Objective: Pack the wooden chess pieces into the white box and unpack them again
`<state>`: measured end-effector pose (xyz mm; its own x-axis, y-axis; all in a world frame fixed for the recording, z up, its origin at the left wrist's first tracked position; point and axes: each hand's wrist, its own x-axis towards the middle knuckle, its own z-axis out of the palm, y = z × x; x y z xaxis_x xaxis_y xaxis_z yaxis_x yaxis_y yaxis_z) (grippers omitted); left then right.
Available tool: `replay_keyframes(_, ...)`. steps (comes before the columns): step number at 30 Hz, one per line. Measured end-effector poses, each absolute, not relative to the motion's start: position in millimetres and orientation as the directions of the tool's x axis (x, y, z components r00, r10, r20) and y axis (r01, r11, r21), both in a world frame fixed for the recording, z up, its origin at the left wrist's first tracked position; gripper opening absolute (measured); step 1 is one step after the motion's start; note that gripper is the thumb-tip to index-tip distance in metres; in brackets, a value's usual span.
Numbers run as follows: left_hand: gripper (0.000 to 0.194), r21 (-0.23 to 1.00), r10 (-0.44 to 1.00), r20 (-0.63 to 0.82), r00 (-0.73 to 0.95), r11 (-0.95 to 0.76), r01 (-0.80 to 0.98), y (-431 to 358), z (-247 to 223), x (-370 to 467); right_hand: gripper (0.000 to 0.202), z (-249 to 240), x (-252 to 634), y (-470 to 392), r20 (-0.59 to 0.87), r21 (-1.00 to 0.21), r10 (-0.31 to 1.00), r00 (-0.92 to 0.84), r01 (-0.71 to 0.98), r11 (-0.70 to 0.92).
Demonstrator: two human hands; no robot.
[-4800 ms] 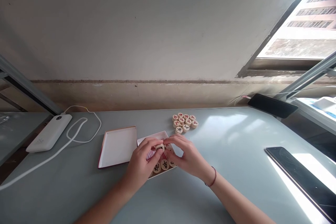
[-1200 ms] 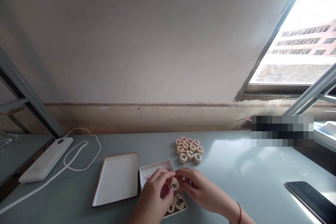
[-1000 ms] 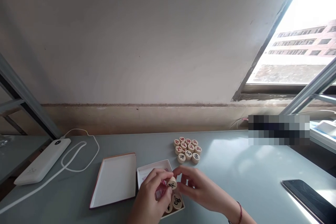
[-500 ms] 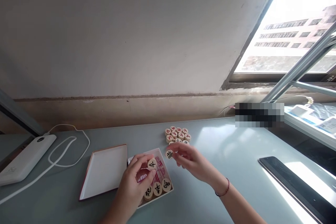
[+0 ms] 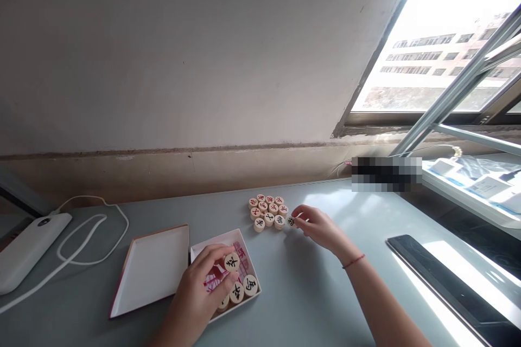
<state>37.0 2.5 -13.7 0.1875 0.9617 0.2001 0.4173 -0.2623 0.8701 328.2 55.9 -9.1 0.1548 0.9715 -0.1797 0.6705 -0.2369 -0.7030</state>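
My left hand (image 5: pixel 205 279) is closed on a round xiangqi piece (image 5: pixel 232 262) with a black character, held just above the open box (image 5: pixel 254 265). Inside that box lie more black-marked pieces (image 5: pixel 250 285) along its near side, partly covered by the hand. My right hand (image 5: pixel 319 227) pinches another black-marked xiangqi piece (image 5: pixel 291 222) at the right edge of the grouped pieces (image 5: pixel 269 219) on the table. Red-marked pieces (image 5: pixel 273 208) make up the back of this group, black-marked ones its front. Whether the pinched piece rests on the table I cannot tell.
Left of the box lies its upturned lid (image 5: pixel 150 268). A white power bank (image 5: pixel 35 249) with a looped white cable (image 5: pixel 87 236) sits at far left. At right lie a dark phone (image 5: pixel 439 287) and a white shelf (image 5: pixel 476 195) under metal bars.
My right hand has carried its piece from above the box's far corner to the right side of the group. My left hand still holds its piece over the box. The view has shifted slightly.
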Motion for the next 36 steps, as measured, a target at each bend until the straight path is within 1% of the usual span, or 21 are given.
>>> replay_keyframes(3, 0.021, 0.849, 0.954, 0.227, 0.198, -0.293, 0.44, 3, -15, 35, 0.014, -11, 329, 57, -0.201, -0.686, 0.965, 0.171, 0.679, -0.263)
replay_keyframes(5, 0.022, 0.828, 0.947, 0.243, 0.208, -0.315, 0.465, 4, -17, 33, 0.011, -9, 330, 58, -0.212, -0.647, 0.96, 0.18, 0.71, -0.276)
replay_keyframes(7, 0.022, 0.795, 0.934, 0.268, 0.237, -0.354, 0.493, 5, -20, 31, 0.009, -4, 327, 58, -0.167, -0.614, 0.963, 0.21, 0.742, -0.268)
replay_keyframes(9, 0.022, 0.754, 0.915, 0.305, 0.266, -0.402, 0.519, 6, -23, 30, 0.012, 4, 317, 53, -0.085, -0.651, 0.981, 0.172, 0.736, -0.185)
replay_keyframes(10, 0.021, 0.736, 0.907, 0.324, 0.269, -0.42, 0.531, 6, -24, 30, 0.017, 9, 308, 49, -0.054, -0.696, 0.993, 0.101, 0.709, -0.11)
replay_keyframes(11, 0.021, 0.719, 0.9, 0.344, 0.267, -0.436, 0.541, 5, -24, 30, 0.024, 13, 297, 43, -0.035, -0.756, 0.999, -0.012, 0.654, -0.019)
replay_keyframes(13, 0.02, 0.697, 0.885, 0.389, 0.256, -0.464, 0.547, 4, -24, 33, 0.033, 21, 271, 30, -0.045, -0.856, 0.949, -0.311, 0.503, 0.124)
replay_keyframes(14, 0.02, 0.688, 0.875, 0.412, 0.255, -0.482, 0.543, 3, -23, 34, 0.033, 23, 258, 23, -0.053, -0.886, 0.909, -0.413, 0.439, 0.149)
replay_keyframes(16, 0.02, 0.668, 0.851, 0.451, 0.269, -0.522, 0.531, 2, -21, 37, 0.033, 24, 239, 13, -0.067, -0.913, 0.865, -0.498, 0.381, 0.148)
replay_keyframes(18, 0.019, 0.648, 0.838, 0.464, 0.286, -0.541, 0.536, 1, -19, 37, 0.034, 23, 233, 10, -0.076, -0.922, 0.852, -0.518, 0.362, 0.138)
replay_keyframes(21, 0.028, 0.628, 0.85, 0.43, 0.305, -0.524, 0.575, 1, -20, 35, 0.039, 21, 254, 21, -0.068, -0.929, 0.894, -0.442, 0.355, 0.105)
replay_keyframes(22, 0.031, 0.63, 0.857, 0.42, 0.298, -0.512, 0.584, 2, -21, 34, 0.041, 20, 267, 28, -0.065, -0.928, 0.93, -0.362, 0.364, 0.077)
replay_keyframes(23, 0.032, 0.635, 0.863, 0.412, 0.293, -0.503, 0.587, 2, -22, 33, 0.041, 18, 281, 34, -0.06, -0.911, 0.965, -0.256, 0.409, 0.052)
replay_keyframes(24, 0.03, 0.639, 0.865, 0.408, 0.292, -0.499, 0.585, 2, -23, 32, 0.041, 16, 296, 40, -0.07, -0.88, 0.986, -0.153, 0.475, 0.012)
replay_keyframes(26, 0.024, 0.642, 0.867, 0.4, 0.299, -0.497, 0.583, 3, -24, 31, 0.04, 9, 320, 50, -0.139, -0.772, 0.99, 0.035, 0.622, -0.13)
replay_keyframes(28, 0.02, 0.629, 0.863, 0.386, 0.325, -0.504, 0.591, 4, -23, 29, 0.038, 1, 334, 57, -0.196, -0.684, 0.973, 0.126, 0.693, -0.227)
replay_keyframes(30, 0.02, 0.602, 0.857, 0.367, 0.362, -0.516, 0.61, 6, -20, 25, 0.037, -6, 338, 59, -0.234, -0.649, 0.963, 0.133, 0.717, -0.257)
replay_keyframes(33, 0.022, 0.515, 0.819, 0.313, 0.481, -0.572, 0.639, 8, -16, 16, 0.039, -12, 335, 59, -0.258, -0.646, 0.961, 0.1, 0.722, -0.248)
replay_keyframes(34, 0.025, 0.476, 0.795, 0.291, 0.532, -0.603, 0.64, 9, -15, 13, 0.04, -12, 334, 59, -0.264, -0.644, 0.96, 0.093, 0.724, -0.247)
replay_keyframes(36, 0.04, 0.401, 0.742, 0.247, 0.623, -0.664, 0.631, 10, -14, 8, 0.041, -11, 334, 57, -0.27, -0.64, 0.959, 0.085, 0.729, -0.244)
